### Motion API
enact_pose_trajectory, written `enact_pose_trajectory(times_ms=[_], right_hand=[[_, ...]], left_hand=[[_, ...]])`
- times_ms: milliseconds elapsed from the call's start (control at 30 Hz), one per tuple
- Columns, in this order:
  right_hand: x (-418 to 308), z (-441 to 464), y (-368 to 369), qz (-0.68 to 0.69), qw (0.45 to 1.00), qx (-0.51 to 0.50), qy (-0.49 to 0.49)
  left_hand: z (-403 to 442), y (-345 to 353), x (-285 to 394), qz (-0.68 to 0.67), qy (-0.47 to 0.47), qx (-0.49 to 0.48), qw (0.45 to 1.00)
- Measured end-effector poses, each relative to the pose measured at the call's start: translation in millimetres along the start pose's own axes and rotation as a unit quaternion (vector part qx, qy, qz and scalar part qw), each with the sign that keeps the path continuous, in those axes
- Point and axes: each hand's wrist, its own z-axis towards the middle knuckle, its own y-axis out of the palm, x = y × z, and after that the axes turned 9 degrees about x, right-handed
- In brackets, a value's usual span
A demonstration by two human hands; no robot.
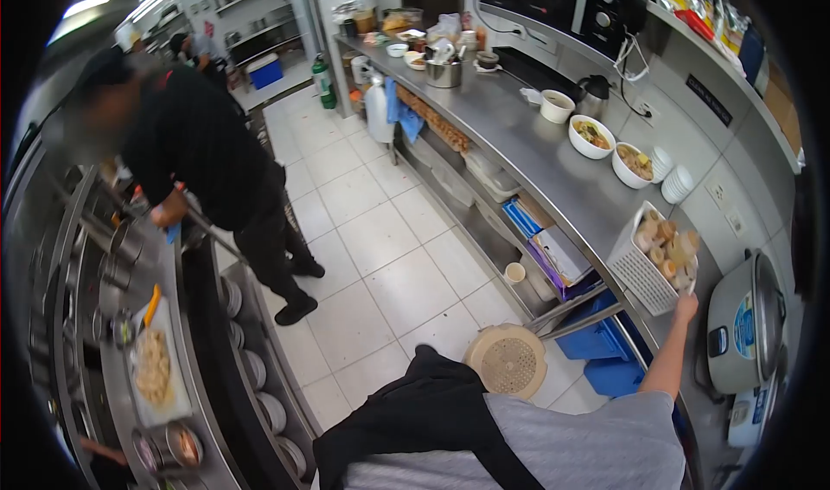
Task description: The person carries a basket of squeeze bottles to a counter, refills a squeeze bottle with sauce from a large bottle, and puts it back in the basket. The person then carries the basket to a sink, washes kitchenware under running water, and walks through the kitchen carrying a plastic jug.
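My right hand (686, 307) is closed on the near corner of a white perforated plastic basket (636, 274). The basket sits on the steel counter (553, 183) and leans a little. Inside it are several bottles (664, 246) with pale, brownish contents. Beyond the basket, two stacks of white lids or small dishes (677, 185) stand by the wall, beside a white bowl of food (632, 166). A grey rice cooker (745, 317) is just right of my hand. My left hand does not show.
A person in black (203, 127) works at the left counter, where a cutting board (160, 373) holds pale chopped food and an orange-handled knife (152, 307). A round beige perforated lid (505, 360) and blue bins (596, 343) are low by the counter. Another person's arm shows lower left.
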Motion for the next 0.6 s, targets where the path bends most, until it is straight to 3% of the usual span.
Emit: enact_pose_trajectory(times_ms=[67, 167, 267, 300, 367, 500, 533, 600], right_hand=[[-22.5, -12.6, 28.1, 0.059, 0.998, -0.027, 0.000], [-74.4, -43.9, 75.6, 0.150, 0.987, -0.054, 0.014], [-150.8, -79.7, 114.1, 0.225, 0.952, -0.160, 0.132], [-177.3, -89.9, 124.9, 0.240, 0.939, -0.198, 0.146], [-224.6, -105.4, 162.0, 0.249, 0.923, -0.246, 0.159], [-290.9, -129.0, 266.4, 0.327, 0.898, -0.239, 0.171], [-298.5, -135.0, 297.4, 0.346, 0.907, -0.203, 0.127], [-335.4, -149.1, 329.4, 0.262, 0.937, -0.215, 0.092]], left_hand=[[84.3, -1.2, 42.4, 0.013, 0.093, -0.061, 0.994], [214.9, -25.3, 108.1, 0.009, 0.213, -0.034, 0.976], [317.1, -73.8, 217.3, -0.008, 0.165, 0.083, 0.983], [333.8, -99.1, 267.5, -0.046, 0.143, 0.082, 0.985], [362.3, -121.4, 342.1, -0.083, 0.125, 0.072, 0.986], [404.5, -127.6, 436.4, -0.105, 0.222, 0.000, 0.970], [409.7, -129.5, 457.7, -0.115, 0.224, -0.032, 0.967], [427.1, -131.9, 494.8, -0.150, 0.221, -0.069, 0.961]])
